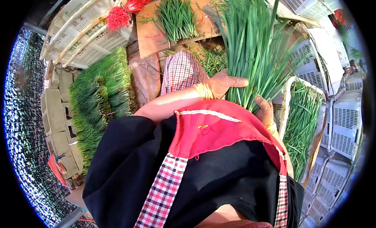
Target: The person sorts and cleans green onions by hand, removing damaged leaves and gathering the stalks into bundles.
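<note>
A large bunch of long green leafy stalks stands upright in front of my chest, its pale ends low and its tips fanned out at the top. My left hand is wrapped against the bunch's left side, thumb across the stalks. On the right, near the lower ends, my right hand has its fingers curled against the same bunch. A smaller bunch lies on an orange-brown board beyond my hands.
Stacked bundles of green stalks lie at left beside grey blocks. A white crate of loose stalks is at right. More white crates stand beyond. Red ties hang by a crate at upper left.
</note>
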Demonstrator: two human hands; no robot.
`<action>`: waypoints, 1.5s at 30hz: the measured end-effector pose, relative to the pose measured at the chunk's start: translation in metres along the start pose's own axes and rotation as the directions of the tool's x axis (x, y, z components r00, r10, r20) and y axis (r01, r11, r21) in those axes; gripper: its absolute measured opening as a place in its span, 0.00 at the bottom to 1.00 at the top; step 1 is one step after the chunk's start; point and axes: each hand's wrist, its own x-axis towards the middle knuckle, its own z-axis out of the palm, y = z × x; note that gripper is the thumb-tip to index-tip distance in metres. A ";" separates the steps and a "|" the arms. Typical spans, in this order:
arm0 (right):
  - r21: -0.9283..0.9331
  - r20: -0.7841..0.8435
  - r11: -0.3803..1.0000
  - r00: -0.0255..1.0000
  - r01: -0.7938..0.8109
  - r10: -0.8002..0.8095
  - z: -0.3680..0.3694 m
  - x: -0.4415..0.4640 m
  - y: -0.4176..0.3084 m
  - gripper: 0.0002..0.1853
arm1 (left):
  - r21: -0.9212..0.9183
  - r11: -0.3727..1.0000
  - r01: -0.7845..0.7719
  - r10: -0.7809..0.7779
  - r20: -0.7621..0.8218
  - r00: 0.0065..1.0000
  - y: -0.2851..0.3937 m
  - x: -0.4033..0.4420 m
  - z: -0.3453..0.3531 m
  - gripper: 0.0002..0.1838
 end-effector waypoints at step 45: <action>-0.414 0.414 0.885 0.910 0.215 -0.027 0.187 0.290 0.020 0.28 | 0.471 0.740 -0.479 0.670 -0.455 0.587 0.134 0.073 -0.148 0.30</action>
